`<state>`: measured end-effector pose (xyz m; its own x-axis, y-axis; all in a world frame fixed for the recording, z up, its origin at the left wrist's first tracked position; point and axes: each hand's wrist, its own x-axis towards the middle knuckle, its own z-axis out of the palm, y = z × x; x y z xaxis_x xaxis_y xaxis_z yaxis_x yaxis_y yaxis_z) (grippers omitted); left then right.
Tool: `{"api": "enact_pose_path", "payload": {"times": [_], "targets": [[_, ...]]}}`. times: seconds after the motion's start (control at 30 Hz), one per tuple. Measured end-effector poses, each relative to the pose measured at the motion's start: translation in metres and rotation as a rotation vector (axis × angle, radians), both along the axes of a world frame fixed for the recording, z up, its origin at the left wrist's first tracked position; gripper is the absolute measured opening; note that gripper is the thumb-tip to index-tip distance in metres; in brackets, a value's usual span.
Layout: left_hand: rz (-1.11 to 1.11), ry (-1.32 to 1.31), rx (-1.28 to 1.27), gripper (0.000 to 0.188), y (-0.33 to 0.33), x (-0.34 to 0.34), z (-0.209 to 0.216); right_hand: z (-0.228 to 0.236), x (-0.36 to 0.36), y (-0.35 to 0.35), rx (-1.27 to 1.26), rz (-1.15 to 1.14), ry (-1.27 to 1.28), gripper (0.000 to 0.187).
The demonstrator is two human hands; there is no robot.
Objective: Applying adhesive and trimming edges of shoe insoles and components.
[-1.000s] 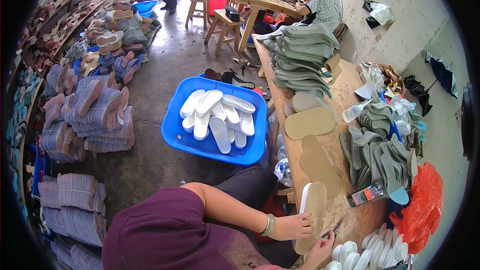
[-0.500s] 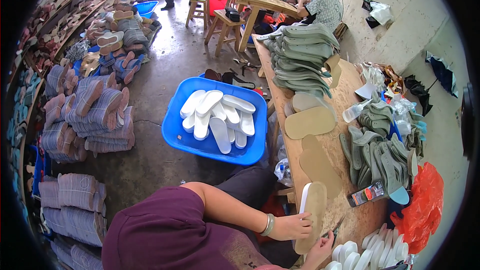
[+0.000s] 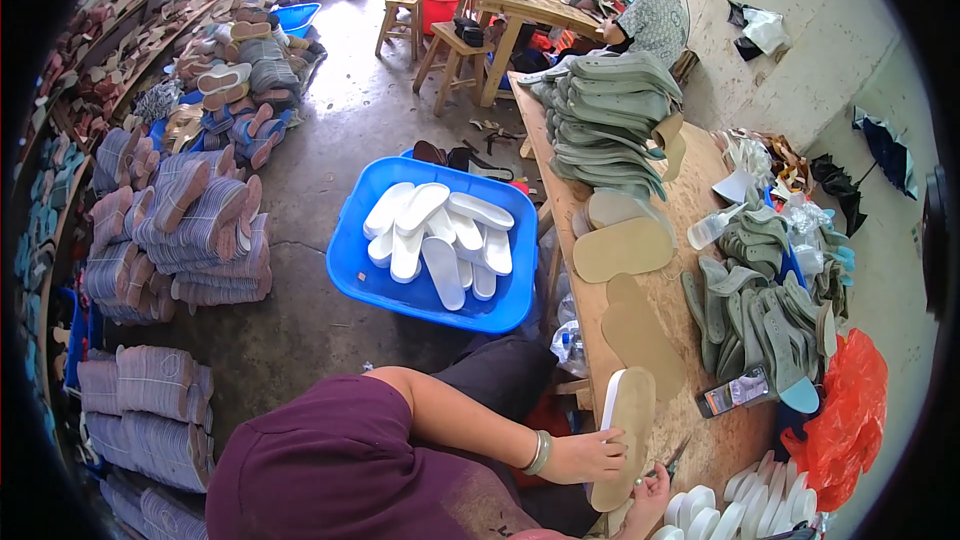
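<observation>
My left hand [image 3: 590, 456] is closed on the edge of a shoe sole [image 3: 630, 410], thumb and fingertips pressing its tan top. The sole has a white side and lies lengthwise along the near edge of the wooden table. Close to its lower end, my right hand [image 3: 650, 498] holds what look like small scissors [image 3: 676, 454], their pointed tips away from me over the wood. Beyond the sole lie flat tan insole pieces [image 3: 640, 332] and another tan piece [image 3: 622, 249]. A phone-sized dark card or device [image 3: 735, 392] rests to the right.
A blue tub [image 3: 345, 275] of white soles [image 3: 445, 270] stands on the floor. Grey-green straps [image 3: 610, 120] are stacked on the wooden table [image 3: 690, 210]. White soles [image 3: 770, 495] and a red plastic bag [image 3: 845, 420] are at right. Bundled soles [image 3: 165, 380] line the left. A co-worker [image 3: 650, 25] sits beyond.
My right hand and the scissors have shifted slightly right. My left hand keeps its grip on the sole. A person in the background has moved right, and the seated co-worker's arm has lowered.
</observation>
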<state>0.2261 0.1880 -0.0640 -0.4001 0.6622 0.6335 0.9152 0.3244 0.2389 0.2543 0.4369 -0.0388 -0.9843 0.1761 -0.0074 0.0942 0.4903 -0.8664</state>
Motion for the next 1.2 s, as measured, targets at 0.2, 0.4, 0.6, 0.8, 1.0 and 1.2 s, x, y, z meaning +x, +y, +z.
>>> {"api": "enact_pose_path", "payload": {"times": [0.2,0.4,0.6,0.8,1.0,1.2], "targets": [[0.0,0.021,-0.004,0.021,0.003,0.0,0.001,0.011,0.003,-0.003,-0.026,-0.017,-0.03,0.044],[0.008,0.019,-0.013,0.021,0.001,0.0,0.001,0.01,0.003,-0.006,-0.071,-0.042,-0.066,0.046],[0.003,0.025,-0.006,0.021,0.0,0.001,0.003,0.0,0.001,0.005,-0.198,0.003,-0.047,0.049],[0.001,0.015,0.004,0.021,-0.001,0.001,0.003,0.008,0.003,-0.003,-0.227,-0.001,-0.078,0.048],[0.003,0.017,-0.024,0.021,0.0,0.001,0.004,0.016,0.009,-0.014,-0.215,-0.036,-0.038,0.048],[0.009,0.012,-0.014,0.021,0.0,0.0,0.003,0.03,0.011,-0.039,0.045,-0.148,-0.075,0.053]]}}
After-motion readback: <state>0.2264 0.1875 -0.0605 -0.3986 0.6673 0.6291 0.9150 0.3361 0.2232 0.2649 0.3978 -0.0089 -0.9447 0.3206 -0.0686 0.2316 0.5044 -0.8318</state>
